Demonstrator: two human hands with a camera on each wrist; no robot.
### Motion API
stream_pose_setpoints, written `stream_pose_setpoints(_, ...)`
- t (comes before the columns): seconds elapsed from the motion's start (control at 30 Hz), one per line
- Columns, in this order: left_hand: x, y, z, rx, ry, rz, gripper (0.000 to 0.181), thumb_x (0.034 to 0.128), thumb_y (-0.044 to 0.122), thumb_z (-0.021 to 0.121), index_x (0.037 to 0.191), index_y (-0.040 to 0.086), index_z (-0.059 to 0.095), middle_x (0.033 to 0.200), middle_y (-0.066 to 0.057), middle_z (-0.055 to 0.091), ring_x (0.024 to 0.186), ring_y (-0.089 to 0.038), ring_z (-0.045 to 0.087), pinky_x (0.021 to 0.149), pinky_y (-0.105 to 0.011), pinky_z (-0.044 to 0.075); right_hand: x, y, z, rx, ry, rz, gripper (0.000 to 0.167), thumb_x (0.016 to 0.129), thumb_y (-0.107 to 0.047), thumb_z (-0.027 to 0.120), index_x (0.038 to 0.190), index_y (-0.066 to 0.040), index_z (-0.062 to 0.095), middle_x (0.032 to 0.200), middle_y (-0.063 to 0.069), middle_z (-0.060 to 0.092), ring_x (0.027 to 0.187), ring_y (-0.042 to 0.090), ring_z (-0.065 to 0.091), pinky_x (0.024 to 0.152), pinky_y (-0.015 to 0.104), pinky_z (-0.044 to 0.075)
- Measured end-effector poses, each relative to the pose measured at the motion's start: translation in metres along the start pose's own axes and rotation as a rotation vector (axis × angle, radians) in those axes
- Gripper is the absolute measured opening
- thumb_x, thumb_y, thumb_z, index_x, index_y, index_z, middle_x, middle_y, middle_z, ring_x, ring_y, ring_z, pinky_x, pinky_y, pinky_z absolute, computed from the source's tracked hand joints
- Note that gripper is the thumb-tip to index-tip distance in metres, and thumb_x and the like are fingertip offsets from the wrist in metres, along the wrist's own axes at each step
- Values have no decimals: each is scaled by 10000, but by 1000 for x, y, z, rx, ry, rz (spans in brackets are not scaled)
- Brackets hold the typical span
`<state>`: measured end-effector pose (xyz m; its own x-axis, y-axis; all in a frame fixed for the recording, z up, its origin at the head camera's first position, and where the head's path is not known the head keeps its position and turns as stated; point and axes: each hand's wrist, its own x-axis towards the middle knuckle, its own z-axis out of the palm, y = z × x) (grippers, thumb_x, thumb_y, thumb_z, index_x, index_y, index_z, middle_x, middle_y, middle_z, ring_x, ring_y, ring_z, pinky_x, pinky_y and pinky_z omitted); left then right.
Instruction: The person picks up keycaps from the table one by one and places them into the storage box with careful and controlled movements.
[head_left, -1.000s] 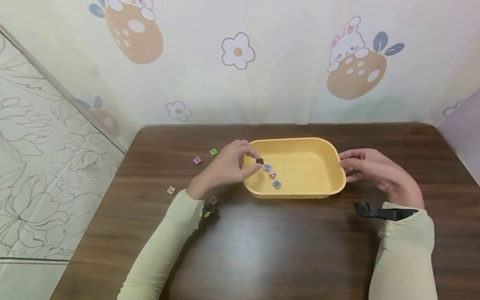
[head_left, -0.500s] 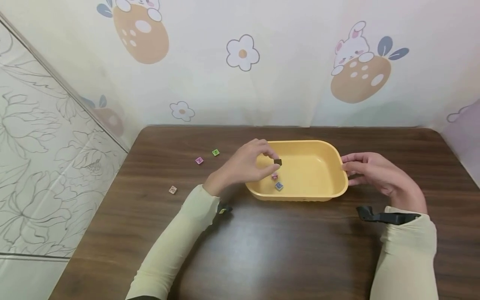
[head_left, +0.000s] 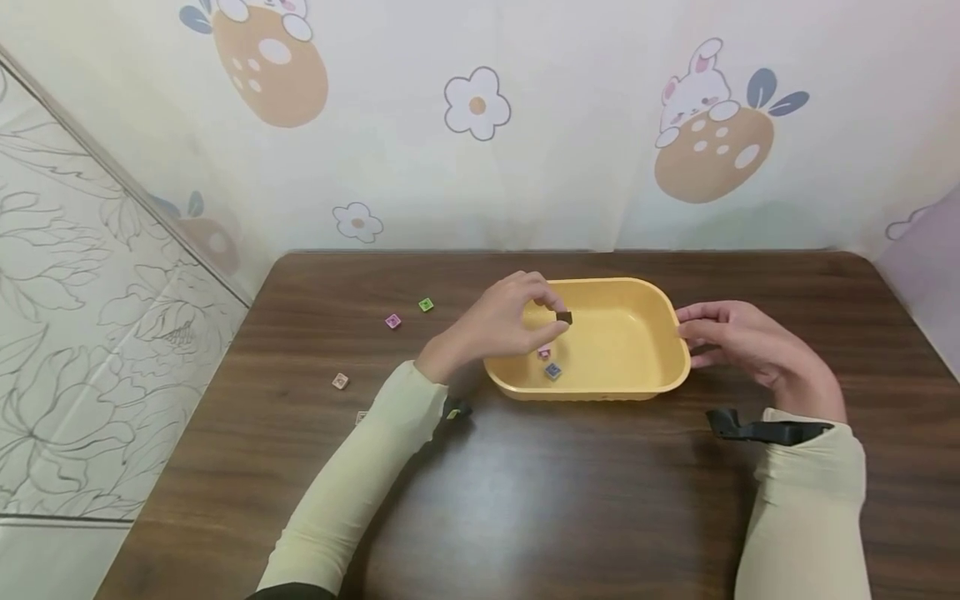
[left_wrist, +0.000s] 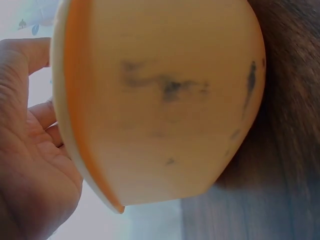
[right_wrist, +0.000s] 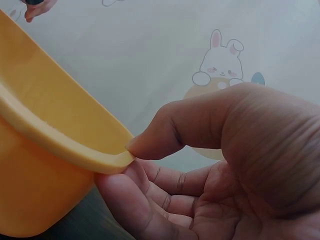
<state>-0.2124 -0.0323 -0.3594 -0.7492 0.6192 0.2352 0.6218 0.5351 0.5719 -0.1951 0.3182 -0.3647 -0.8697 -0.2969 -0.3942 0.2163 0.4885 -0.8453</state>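
My left hand (head_left: 501, 321) pinches a small dark block (head_left: 564, 317) between thumb and fingertips, above the left half of a yellow plastic bin (head_left: 615, 333). Inside the bin, below that hand, lie a small pink block (head_left: 544, 353) and a small blue-grey block (head_left: 552, 371). With thumb and fingers, my right hand (right_wrist: 200, 160) pinches the bin's rim at its right end. The left wrist view shows mostly the bin's scuffed outer wall (left_wrist: 170, 110), with part of the left hand beyond its rim; the dark block is hidden there.
Left of the bin, a green block (head_left: 426, 305), a magenta block (head_left: 393, 321) and a pale block (head_left: 341, 381) lie apart on the brown wooden table (head_left: 510, 500). Another block (head_left: 362, 417) is partly behind the left sleeve. A patterned wall (head_left: 555, 183) stands behind the table.
My left hand has moved right with the dark block, farther over the bin. It now covers a blue block seen inside earlier. My right hand keeps its hold on the rim.
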Motion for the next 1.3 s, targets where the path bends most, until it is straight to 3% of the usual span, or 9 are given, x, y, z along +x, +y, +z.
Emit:
stream_pose_setpoints(0.23, 1, -2, 2, -15, -15, -5, 207, 962, 322, 728, 1103, 176, 765, 1100, 8, 739, 1097, -192, 625, 976, -319, 481, 1, 1, -1, 8, 1, 4, 529, 1088, -188, 571, 1483, 132, 423, 975, -126, 713, 889, 57, 711, 804, 271, 649)
stream_pose_setpoints(0.8, 4, -5, 6, -24, -37, 3, 261, 965, 349, 716, 1138, 163, 774, 1131, 15, 744, 1142, -192, 619, 1008, -322, 476, 1, 2, 1, 32, 8, -6, 508, 1082, -172, 574, 1463, 132, 433, 937, -125, 721, 871, 53, 711, 784, 276, 650)
stream_pose_setpoints(1.3, -3, -11, 2, -20, -39, -11, 355, 969, 340, 723, 1221, 92, 747, 1197, -82, 724, 1156, -236, 624, 1029, -376, 490, 1, 0, 0, 12, 6, 1, 520, 1085, -185, 573, 1467, 137, 429, 966, -136, 707, 864, 59, 716, 789, 277, 651)
